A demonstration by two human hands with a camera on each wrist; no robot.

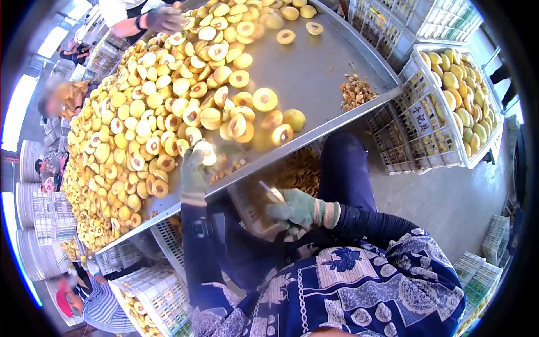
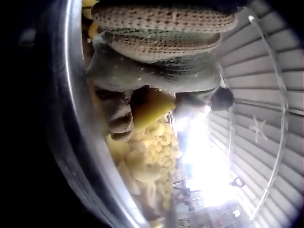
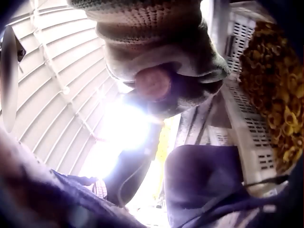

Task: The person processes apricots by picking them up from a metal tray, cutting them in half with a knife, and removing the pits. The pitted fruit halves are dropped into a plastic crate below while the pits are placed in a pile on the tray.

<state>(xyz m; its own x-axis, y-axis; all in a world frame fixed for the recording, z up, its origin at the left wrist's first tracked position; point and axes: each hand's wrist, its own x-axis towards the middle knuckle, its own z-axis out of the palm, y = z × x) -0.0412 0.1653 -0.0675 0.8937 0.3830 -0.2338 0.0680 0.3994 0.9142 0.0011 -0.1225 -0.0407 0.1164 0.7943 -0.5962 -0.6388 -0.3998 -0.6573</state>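
Observation:
My left hand [image 1: 193, 177], in a green knit glove, is at the near edge of the metal table [image 1: 331, 62]. It holds a cut yellow peach [image 1: 206, 153] in its fingers, next to the heap of peach halves [image 1: 140, 106]. The left wrist view shows the peach's yellow flesh [image 2: 154, 108] between thumb and fingers. Over my lap, my gloved right hand [image 1: 297, 208] grips a small knife [image 1: 274, 194], its blade pointing up toward the table. In the right wrist view the round end of its handle [image 3: 153, 83] sticks out of the fist.
Pits and scraps [image 1: 357, 92] lie on the table's right side. Below the edge, a crate holds dark yellow scraps [image 3: 278, 95]. White crates of whole peaches [image 1: 463, 95] stand at right. Another person's gloved hand [image 1: 165, 20] reaches over the far side of the heap.

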